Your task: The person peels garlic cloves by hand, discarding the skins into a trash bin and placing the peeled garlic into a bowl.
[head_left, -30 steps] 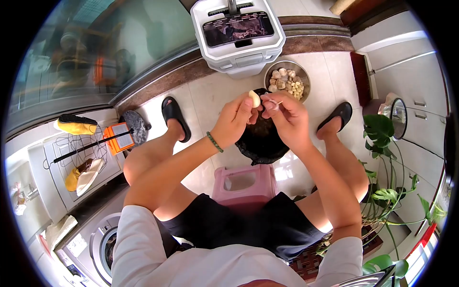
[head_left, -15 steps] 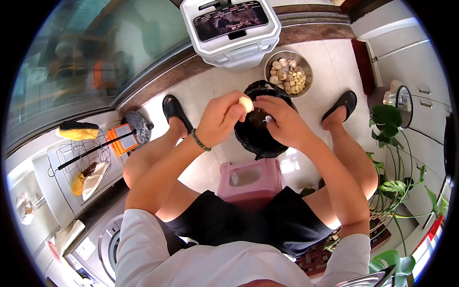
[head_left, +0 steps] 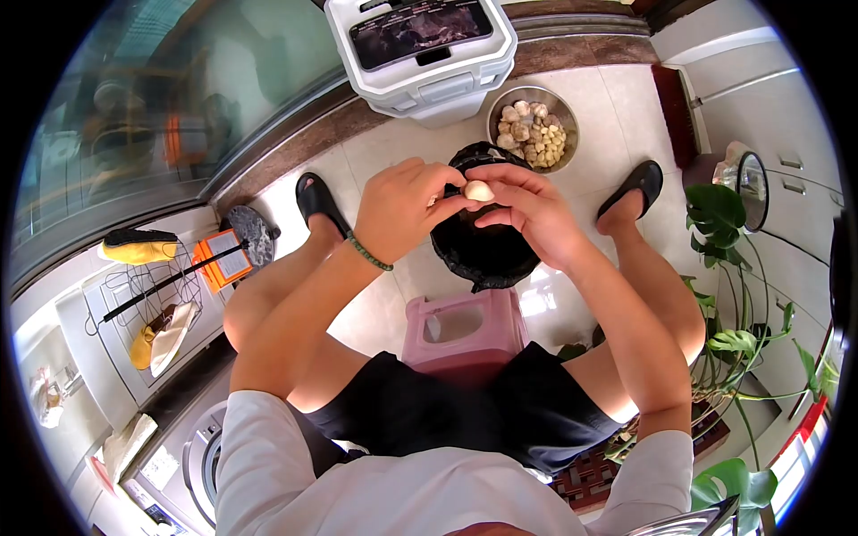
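Observation:
A pale garlic clove (head_left: 478,190) is pinched between the fingertips of both hands, above a bin lined with a black bag (head_left: 487,259). My left hand (head_left: 404,207), with a green bead bracelet at the wrist, is closed, its thumb and index fingertips at the clove's left side. From the other side, the fingers of my right hand (head_left: 529,207) curl over the clove, the thumb below. Just beyond the bin, a steel bowl (head_left: 572,134) contains whole garlic bulbs (head_left: 517,123) and loose peeled cloves (head_left: 545,143).
A grey-white box (head_left: 429,89) with a phone (head_left: 420,34) on top stands ahead. The pink stool (head_left: 465,344) is between my legs. On the left is a wire rack (head_left: 156,286) with shoes; a leafy plant (head_left: 715,219) grows at the right.
The clove has moved from my left fingertips to between both hands, slightly right. My right fingers have closed in on it. The view has shifted a little.

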{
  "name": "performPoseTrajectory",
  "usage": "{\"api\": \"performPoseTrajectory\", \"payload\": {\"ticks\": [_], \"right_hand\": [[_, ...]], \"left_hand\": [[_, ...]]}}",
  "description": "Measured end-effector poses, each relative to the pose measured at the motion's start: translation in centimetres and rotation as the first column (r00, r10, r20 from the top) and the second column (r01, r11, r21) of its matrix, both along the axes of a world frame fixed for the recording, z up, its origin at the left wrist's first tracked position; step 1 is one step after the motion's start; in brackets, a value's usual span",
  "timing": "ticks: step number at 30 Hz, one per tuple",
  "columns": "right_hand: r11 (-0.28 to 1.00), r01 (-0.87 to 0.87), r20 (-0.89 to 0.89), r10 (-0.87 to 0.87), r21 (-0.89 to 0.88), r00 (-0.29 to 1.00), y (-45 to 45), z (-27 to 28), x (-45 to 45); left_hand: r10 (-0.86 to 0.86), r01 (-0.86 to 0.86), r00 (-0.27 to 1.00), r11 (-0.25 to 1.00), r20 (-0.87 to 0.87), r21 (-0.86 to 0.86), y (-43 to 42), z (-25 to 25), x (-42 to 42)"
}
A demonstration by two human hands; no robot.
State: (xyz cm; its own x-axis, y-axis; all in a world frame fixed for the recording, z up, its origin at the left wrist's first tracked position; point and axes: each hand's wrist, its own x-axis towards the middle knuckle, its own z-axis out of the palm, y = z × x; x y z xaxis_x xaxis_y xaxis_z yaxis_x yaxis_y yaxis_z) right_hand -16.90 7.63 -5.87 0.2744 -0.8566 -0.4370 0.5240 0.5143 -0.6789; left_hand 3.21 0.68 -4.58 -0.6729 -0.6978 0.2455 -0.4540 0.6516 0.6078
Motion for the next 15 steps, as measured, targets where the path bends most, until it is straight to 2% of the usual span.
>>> {"api": "performPoseTrajectory", "payload": {"ticks": [3,5,7,10,15], "right_hand": [[0.996,-0.010,-0.046,0.006,-0.089,0.999,0.23,-0.13,-0.09],[0.996,0.002,-0.033,-0.005,-0.088,0.999,0.28,-0.13,-0.04],[0.996,0.014,-0.018,-0.015,-0.088,1.000,0.30,-0.06,0.01],[0.996,0.015,-0.035,-0.018,-0.090,0.999,0.31,0.09,0.06],[0.997,0.023,0.023,-0.021,-0.075,1.000,0.23,-0.02,-0.04]], "left_hand": [[-0.016,0.015,1.000,0.999,-0.018,-0.045,0.05,-0.10,-0.02],[-0.020,0.018,0.999,0.998,-0.039,-0.055,0.09,-0.14,-0.04],[0.050,-0.050,0.998,0.999,-0.028,0.017,0.00,-0.04,0.10],[0.069,-0.066,0.995,0.997,-0.076,0.044,-0.18,-0.18,0.21],[0.040,-0.036,0.991,0.999,-0.124,0.034,-0.10,-0.42,0.16]]}}
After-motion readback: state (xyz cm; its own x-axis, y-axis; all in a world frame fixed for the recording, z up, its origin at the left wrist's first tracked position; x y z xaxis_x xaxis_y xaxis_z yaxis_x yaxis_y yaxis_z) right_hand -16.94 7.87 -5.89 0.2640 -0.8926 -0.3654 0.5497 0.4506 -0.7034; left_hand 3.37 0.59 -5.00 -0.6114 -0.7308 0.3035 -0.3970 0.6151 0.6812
